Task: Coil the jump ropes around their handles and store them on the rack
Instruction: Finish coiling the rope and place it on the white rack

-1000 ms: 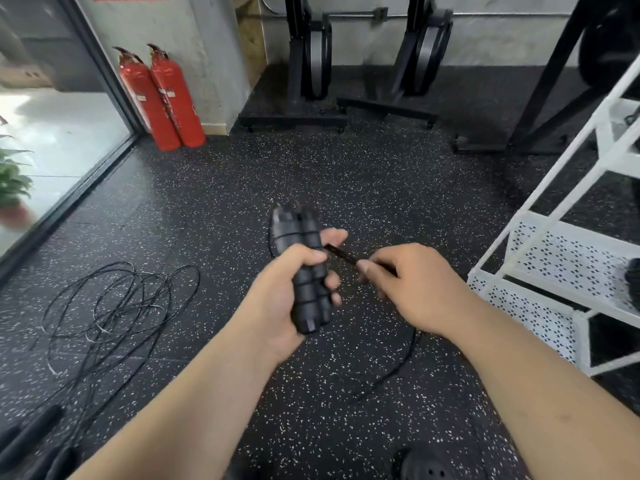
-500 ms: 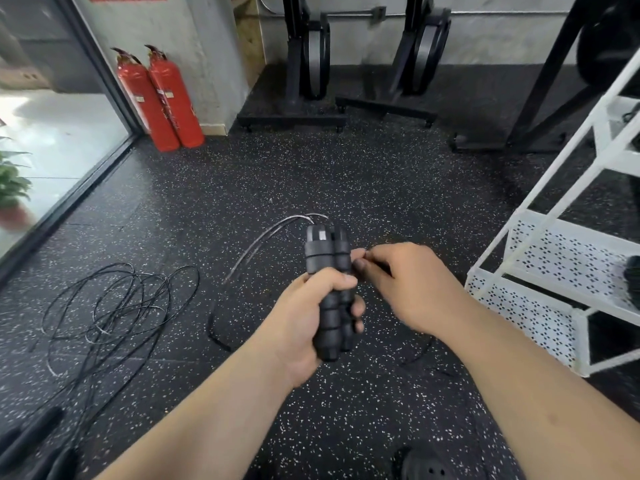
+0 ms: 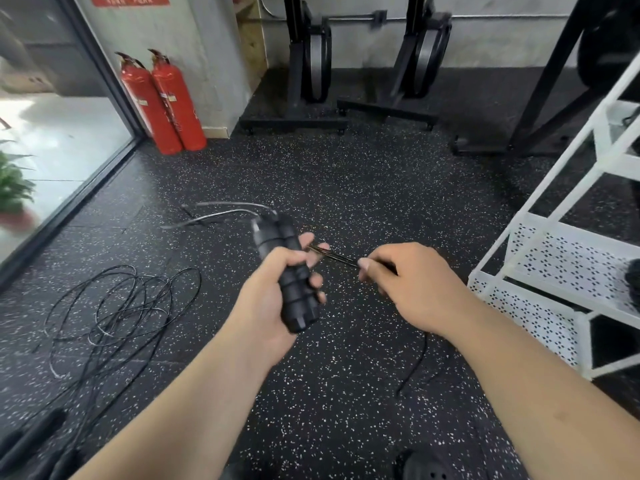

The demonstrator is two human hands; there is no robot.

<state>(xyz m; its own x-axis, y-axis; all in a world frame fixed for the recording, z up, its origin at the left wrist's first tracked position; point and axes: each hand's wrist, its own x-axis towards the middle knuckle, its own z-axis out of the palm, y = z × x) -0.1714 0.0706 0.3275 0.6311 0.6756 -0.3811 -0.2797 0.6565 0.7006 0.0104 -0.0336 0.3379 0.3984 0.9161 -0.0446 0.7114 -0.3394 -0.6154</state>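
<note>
My left hand (image 3: 273,292) grips two black ribbed jump rope handles (image 3: 294,296) side by side, tilted top-left. A thin black rope (image 3: 332,256) runs taut from the handles to my right hand (image 3: 412,285), which pinches it. The rope's slack hangs under my right hand onto the floor (image 3: 414,368), and a blurred loop of it swings left of the handle tops (image 3: 221,211). More jump ropes lie tangled on the floor at the left (image 3: 114,306), their black handles (image 3: 34,441) at the bottom left. The white perforated rack (image 3: 554,271) stands to the right.
Two red fire extinguishers (image 3: 162,102) stand by the wall at the back left, beside a glass wall (image 3: 52,140). Black exercise machines (image 3: 311,74) line the back. A dark object (image 3: 633,282) lies on the rack's shelf. My shoe (image 3: 426,469) shows at the bottom.
My right hand has pulled away to the right, drawing the rope taut from the handles. The handles have tilted left and the rope loop has swung further left.
</note>
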